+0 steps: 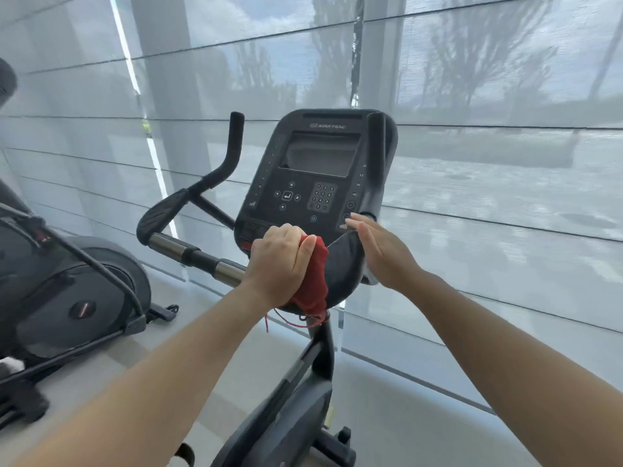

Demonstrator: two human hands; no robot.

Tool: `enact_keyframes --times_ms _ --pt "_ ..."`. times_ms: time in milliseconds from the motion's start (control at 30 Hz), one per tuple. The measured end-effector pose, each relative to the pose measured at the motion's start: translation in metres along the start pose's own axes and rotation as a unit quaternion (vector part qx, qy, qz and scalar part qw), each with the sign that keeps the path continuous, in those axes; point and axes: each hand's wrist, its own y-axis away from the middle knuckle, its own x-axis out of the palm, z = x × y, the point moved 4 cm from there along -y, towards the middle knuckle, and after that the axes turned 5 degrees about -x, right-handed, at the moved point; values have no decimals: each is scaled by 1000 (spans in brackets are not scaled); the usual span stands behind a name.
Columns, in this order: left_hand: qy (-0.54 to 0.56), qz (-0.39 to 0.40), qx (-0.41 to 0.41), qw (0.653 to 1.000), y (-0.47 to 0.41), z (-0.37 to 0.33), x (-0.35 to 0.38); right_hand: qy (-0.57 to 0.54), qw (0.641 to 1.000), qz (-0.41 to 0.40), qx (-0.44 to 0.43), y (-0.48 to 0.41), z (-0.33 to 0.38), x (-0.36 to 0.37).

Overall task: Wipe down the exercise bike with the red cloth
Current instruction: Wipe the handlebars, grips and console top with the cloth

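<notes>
Much of the red cloth (316, 281) is lying hidden under the left hand (279, 264), so its full shape is hard to judge. The lower frame of the exercise bike (303, 409) is running out of view at the bottom edge. Its right handlebar is mostly sitting behind the console (320, 153) and the right hand (381, 251).

The left hand's fingers are curling over the bunched cloth and clenching it against the console's lower edge, at the middle of the bike's bars. The cloth's long axis is running roughly up and down, from the thumb to loose red threads (293, 320) that are dangling below.

The right hand is lying flat with its fingers straight and together, grasping nothing. Its fingertips are touching the console's lower right corner.

The console is tilting back and facing the person, with its long side rising upward. The left handlebar (199, 190) is reaching out to the left and curving up.

Another machine (77, 284) is standing to the left, partly cut off. Pale window blinds (488, 96) are hanging behind the bike.
</notes>
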Motion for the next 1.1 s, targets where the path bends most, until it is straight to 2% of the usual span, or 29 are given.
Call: enact_keyframes --times_ms 267,367,533,700,900,1100 --pt "-44 -40 -64 996 29 -15 -4 -13 997 48 -64 -8 -23 -1" --pt "-49 -67 -61 995 42 -18 -5 -39 994 58 -88 -9 -18 6" --pt "-84 -31 -65 994 60 -28 30 -62 990 54 -115 -14 -12 11" --pt "-102 -65 -80 989 52 -20 37 -44 988 52 -139 -14 -20 15" --pt "-102 -26 -89 990 36 -8 33 -20 990 32 -139 -14 -19 17" --pt "-69 28 -138 988 15 3 28 -10 992 49 -114 -13 -11 12"
